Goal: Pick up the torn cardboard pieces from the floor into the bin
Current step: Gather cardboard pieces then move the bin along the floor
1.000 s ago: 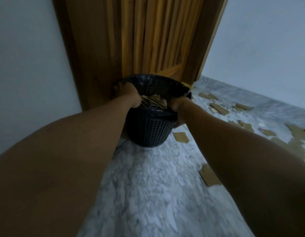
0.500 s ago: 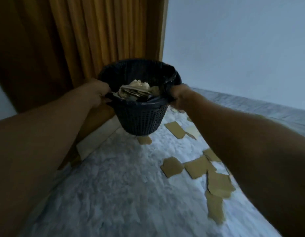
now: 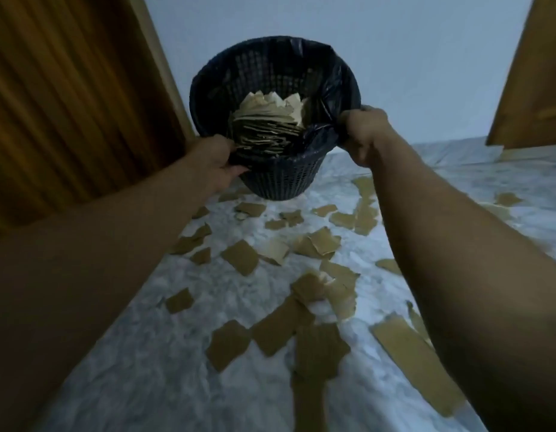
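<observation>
A dark blue mesh bin (image 3: 280, 179) with a black liner hangs in the air ahead of me, tilted towards me. My left hand (image 3: 217, 160) grips its near-left rim. My right hand (image 3: 364, 132) grips the right rim and the liner. Inside the bin lies a stack of torn cardboard pieces (image 3: 267, 126). Several more torn brown cardboard pieces (image 3: 241, 257) are scattered over the marble floor (image 3: 164, 369) below and in front of the bin, the largest strip (image 3: 417, 363) lying at the lower right.
A ribbed wooden door (image 3: 68, 98) stands on the left. A pale wall (image 3: 410, 57) runs across the back. Another wooden panel (image 3: 532, 88) leans in at the upper right.
Both hands have carried the bin off the floor by the door and swung it right, over the scattered pieces. It is now tilted more towards me.
</observation>
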